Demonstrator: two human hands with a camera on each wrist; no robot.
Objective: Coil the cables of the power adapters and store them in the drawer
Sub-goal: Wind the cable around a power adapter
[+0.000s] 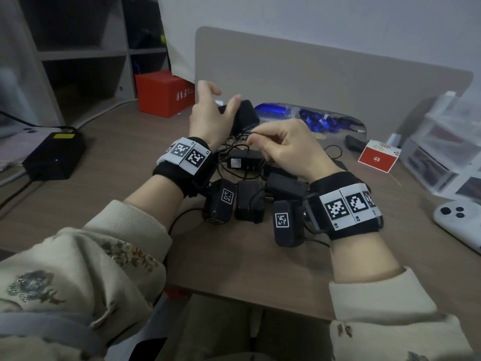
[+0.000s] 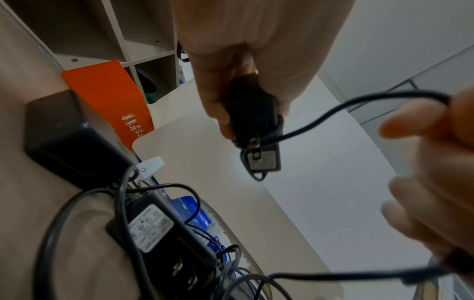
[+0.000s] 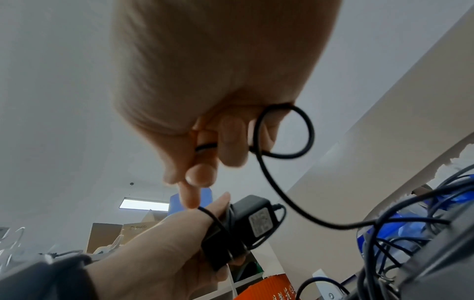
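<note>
Well, they're early in the job from where I stand: one power adapter [image 1: 243, 115] is up off the desk [image 1: 234, 261] in the left hand [image 1: 208, 113], and its cable [image 3: 284, 132] is only partly wound. On the desk below the wrists lies a heap of other adapters [image 1: 244, 158], black bricks with their leads crossing each other loosely, none of them coiled as far as I can tell. No drawer shows in any view, so nothing looks stored yet; I'd judge most of the work is left.

The left hand's thumb and fingers [image 2: 214, 105] curl round the adapter's body, plug prongs and label facing away from the palm, with a turn or two of cable already lying across the brick and over the thumb in the right wrist view. The right hand [image 1: 286, 147] sits just beside it, nearer the person, its fingers [image 3: 231, 142] closed in a pinch on the thin black cable. A small loop stands out beside those fingers, and from it the cable runs down in a slack curve toward the tangle on the desk. Between the two hands the cable hangs short, so the pinch is near the adapter, though the hands themselves don't appear to touch
</note>
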